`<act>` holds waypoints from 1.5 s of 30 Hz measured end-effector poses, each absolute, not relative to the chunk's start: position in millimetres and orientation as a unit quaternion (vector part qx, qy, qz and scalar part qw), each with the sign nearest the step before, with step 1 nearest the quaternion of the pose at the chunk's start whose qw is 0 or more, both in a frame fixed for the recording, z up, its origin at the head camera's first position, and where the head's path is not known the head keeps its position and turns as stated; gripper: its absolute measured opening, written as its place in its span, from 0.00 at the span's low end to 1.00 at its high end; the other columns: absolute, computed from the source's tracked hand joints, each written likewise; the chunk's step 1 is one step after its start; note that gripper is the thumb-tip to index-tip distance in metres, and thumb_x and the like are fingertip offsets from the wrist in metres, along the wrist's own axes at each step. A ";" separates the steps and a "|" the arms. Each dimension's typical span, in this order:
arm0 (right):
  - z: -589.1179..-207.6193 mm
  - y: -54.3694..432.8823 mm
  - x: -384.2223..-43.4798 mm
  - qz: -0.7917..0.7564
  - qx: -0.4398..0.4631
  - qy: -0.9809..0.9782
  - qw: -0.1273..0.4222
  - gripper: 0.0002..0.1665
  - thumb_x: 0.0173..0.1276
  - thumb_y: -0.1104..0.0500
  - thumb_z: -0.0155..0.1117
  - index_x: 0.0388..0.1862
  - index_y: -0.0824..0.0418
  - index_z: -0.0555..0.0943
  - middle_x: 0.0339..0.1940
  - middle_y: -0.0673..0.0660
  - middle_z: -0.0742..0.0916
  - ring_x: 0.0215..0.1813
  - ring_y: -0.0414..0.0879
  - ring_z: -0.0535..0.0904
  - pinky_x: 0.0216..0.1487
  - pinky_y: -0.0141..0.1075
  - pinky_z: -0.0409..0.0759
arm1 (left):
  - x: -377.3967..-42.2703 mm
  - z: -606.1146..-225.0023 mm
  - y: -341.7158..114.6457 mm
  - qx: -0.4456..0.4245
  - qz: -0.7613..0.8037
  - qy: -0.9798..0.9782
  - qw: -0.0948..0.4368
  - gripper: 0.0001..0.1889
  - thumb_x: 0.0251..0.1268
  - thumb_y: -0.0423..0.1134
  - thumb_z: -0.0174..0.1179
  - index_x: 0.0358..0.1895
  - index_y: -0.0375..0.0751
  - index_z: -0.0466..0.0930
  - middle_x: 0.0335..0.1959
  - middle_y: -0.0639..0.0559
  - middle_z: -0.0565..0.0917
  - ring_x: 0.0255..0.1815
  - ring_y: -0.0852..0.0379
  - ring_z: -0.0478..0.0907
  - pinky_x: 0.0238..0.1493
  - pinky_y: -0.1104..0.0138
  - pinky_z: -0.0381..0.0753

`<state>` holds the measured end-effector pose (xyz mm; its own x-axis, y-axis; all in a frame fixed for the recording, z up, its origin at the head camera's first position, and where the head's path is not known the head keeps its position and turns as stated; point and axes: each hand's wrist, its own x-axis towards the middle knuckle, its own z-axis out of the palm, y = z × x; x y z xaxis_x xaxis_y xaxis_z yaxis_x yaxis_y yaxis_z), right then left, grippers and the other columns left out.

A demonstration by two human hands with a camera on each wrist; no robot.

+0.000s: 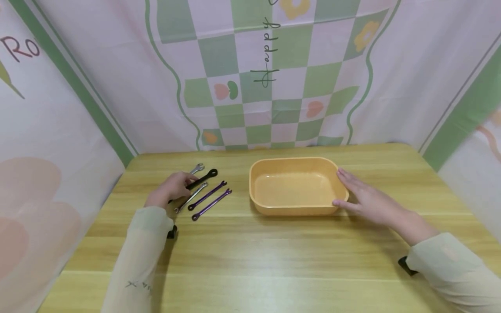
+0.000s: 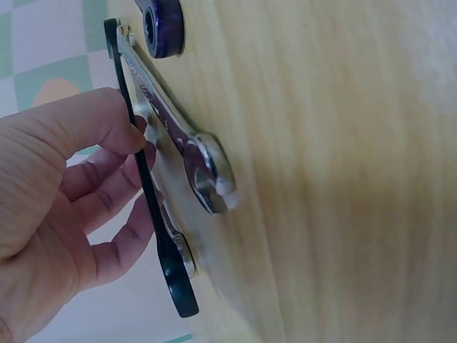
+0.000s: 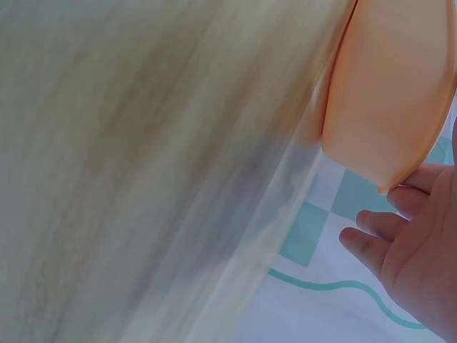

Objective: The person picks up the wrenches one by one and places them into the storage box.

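Head view: black wrench (image 1: 202, 178) diagonal, far-right.

Staged tabletop booth — wooden table (image 1: 274, 261), printed cloth backdrop (image 1: 117, 65) around.

Printed on the far backdrop cloth (image 1: 258, 65), above the middle of the checked panel: cursive dark-green lettering running sideways, top to bottom, reading roughly "appy", the start cut off by the top edge. Printed on the left side cloth (image 1: 39, 108), high up at the left edge: large dark-red letters "RO", cut off by the edge. Marked on the left sleeve (image 1: 135, 261), near the bottom edge: small dark scrawl, too small to read. Stamped along the shaft of the silver wrench (image 2: 171, 128) in the left wrist view: faint raised marks, too blurred to read.
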<state>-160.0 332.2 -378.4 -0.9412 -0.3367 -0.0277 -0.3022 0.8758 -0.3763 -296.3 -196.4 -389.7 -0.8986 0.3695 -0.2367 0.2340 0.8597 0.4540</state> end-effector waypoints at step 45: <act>-381.3 336.3 -161.4 -0.193 -0.167 0.966 0.047 0.59 0.73 0.35 0.61 0.85 0.62 0.41 0.85 0.61 0.45 0.79 0.71 0.49 0.73 0.67 0.53 | -290.0 -359.3 -175.9 0.233 0.192 0.944 0.133 0.26 0.58 0.23 0.63 0.64 0.31 0.80 0.51 0.36 0.84 0.54 0.40 0.80 0.55 0.52 0.82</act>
